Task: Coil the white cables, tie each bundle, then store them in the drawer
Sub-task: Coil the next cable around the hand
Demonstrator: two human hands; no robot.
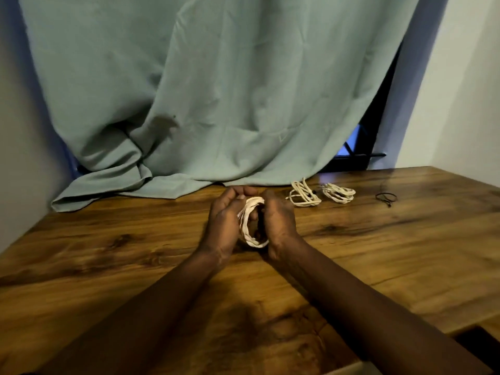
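Both hands are up over the middle of the table (108, 253), and a white coil (250, 223) is caught between them. The left hand (224, 223) cups it from one side, fingers curled over the top of the loops; the right hand (277, 221) presses in from the other side, closed around the coil's edge. The coil stands on edge, its lower loops hanging just above the wood.

Over to the right, two more bundles sit on the table near the back: one bundle (304, 194) just beside the right hand's fingertips, a second bundle (339, 192) right next to it, the two nearly touching. Further right and well apart, a thin black tie (386, 197) lies flat on the wood.

A green curtain (203, 90) drapes down onto the table's far edge. At the bottom right corner there is a dark opening (479, 345) below the tabletop; what is in it cannot be made out.
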